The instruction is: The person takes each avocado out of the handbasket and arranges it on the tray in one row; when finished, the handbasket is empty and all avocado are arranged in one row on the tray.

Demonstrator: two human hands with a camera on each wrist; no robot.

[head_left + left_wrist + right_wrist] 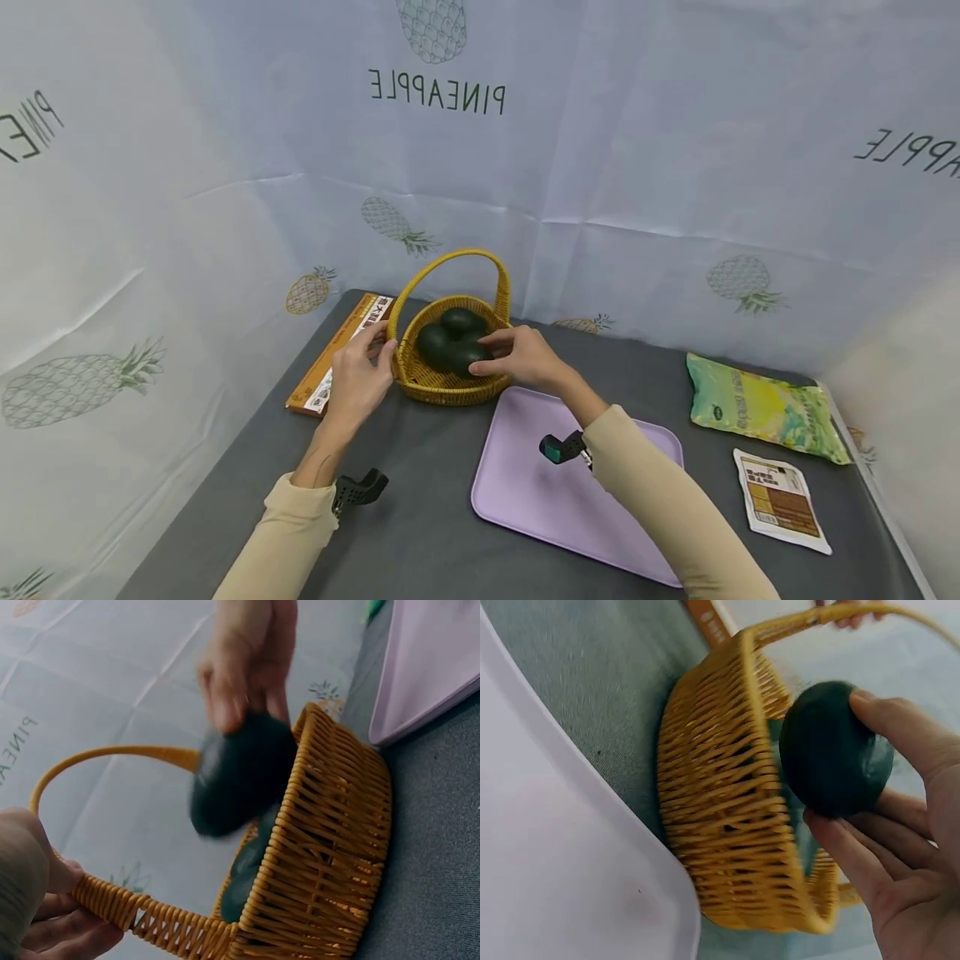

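A yellow wicker basket (450,395) with a tall arched handle (442,260) stands on the grey table. My left hand (362,375) grips the left side of that handle, thumb on one side and fingers on the other, as the left wrist view shows. My right hand (531,360) pinches a dark green avocado (832,750) between thumb and fingers. In both wrist views this avocado is raised at the rim, above the others. Two more dark avocados (462,320) lie inside the basket, partly hidden in the wrist views by the wicker wall and the held one.
A lilac tray (517,492) lies right of the basket, under my right forearm. To the left is a flat orange-and-white box (330,358). A green-yellow packet (765,408) and a brown-white pouch (782,500) lie at the right. Printed cloth (600,167) hangs behind the table.
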